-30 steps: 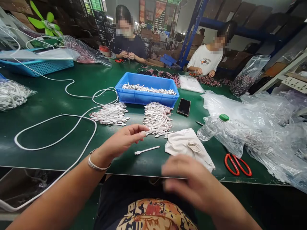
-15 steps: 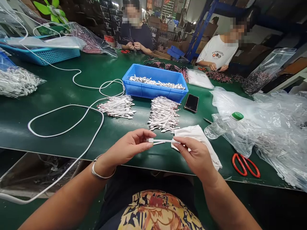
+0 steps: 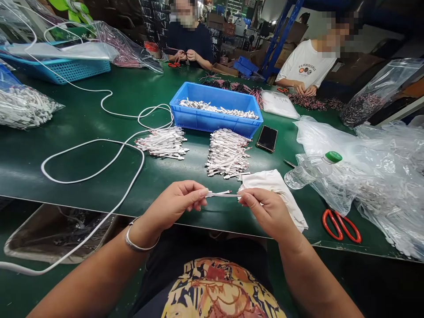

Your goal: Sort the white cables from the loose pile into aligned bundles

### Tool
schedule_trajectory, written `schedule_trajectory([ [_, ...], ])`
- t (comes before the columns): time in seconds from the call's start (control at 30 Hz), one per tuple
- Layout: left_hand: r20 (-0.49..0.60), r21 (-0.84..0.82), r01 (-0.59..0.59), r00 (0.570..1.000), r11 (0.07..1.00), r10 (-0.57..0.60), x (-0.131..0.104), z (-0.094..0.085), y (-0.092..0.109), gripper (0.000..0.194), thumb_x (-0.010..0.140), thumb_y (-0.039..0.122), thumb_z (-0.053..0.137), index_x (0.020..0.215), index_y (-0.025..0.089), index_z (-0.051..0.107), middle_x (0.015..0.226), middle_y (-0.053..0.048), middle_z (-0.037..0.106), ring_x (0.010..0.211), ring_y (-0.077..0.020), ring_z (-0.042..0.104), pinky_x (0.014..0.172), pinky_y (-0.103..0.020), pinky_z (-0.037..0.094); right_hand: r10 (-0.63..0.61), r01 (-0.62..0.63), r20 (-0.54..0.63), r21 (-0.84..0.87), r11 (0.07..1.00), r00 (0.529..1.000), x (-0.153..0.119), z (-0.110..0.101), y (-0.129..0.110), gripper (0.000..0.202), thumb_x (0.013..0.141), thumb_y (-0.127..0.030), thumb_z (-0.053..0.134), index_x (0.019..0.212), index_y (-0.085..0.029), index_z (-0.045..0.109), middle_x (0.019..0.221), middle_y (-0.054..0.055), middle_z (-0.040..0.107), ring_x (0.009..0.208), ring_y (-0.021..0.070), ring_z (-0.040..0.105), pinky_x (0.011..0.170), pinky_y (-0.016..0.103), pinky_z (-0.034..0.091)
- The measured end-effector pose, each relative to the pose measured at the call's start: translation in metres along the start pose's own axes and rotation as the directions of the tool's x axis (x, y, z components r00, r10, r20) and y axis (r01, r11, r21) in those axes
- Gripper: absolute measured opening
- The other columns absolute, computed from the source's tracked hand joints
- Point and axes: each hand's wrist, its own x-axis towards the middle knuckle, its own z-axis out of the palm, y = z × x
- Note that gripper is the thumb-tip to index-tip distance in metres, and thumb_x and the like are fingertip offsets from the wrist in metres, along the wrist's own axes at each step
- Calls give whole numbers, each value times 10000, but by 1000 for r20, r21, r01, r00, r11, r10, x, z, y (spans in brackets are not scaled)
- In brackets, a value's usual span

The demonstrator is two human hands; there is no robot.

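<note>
A short white cable (image 3: 225,195) is stretched level between my two hands, above the near edge of the green table. My left hand (image 3: 185,198) pinches its connector end between thumb and fingers. Its other end is hidden in the pinch of my right hand (image 3: 263,205). Just behind it lies another thin white piece (image 3: 222,192), partly covered. Beyond my hands are a pile of short white cables (image 3: 228,152) and a smaller pile (image 3: 164,142) to its left. A white cloth (image 3: 278,190) lies right behind my right hand.
A blue bin (image 3: 215,119) of white pieces stands behind the piles, with a phone (image 3: 266,138) beside it. To the right are a plastic bottle (image 3: 308,171), red-handled scissors (image 3: 341,226) and clear bags (image 3: 374,176). A long white cord (image 3: 96,141) loops at left. Two people sit opposite.
My left thumb and fingers have closed on the cable's connector end, which lay more exposed before. My right hand keeps its pinch. The whole view has shifted slightly.
</note>
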Motion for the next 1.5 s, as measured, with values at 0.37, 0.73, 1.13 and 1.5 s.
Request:
schedule_trajectory([
  [0.37,-66,789,-190,919,585,388,-2,2,-25,224,862,338,467,875,202,644,861,-43,637,836,-198,540,778,-338,393,-48,53,23,-408,911,999,34,13,32,200,891,-302,484,852,-195,648,807,42,630,784,179,563,694,287,415],
  [0.73,33,919,-211,883,334,468,7,1,-38,242,891,306,426,951,224,646,927,-64,631,858,-212,521,762,-359,356,-159,365,330,-789,494,930,123,9,40,208,785,-38,489,848,-141,659,892,138,605,874,249,470,700,344,331],
  [1.13,-265,690,-192,830,698,490,6,2,-37,410,845,358,501,1230,216,487,1064,-71,609,950,-210,560,871,-370,421,-388,384,163,-699,603,907,95,11,35,209,891,-139,416,905,-177,620,890,72,659,943,207,503,837,345,293],
  [1.5,-264,115,-243,927,963,266,0,20,-27,542,784,345,612,1267,220,401,998,-62,641,923,-184,600,791,-315,474,-648,570,55,-538,621,759,9,-4,19,355,815,-84,544,1129,-246,575,1057,21,680,1003,190,587,881,365,392],
])
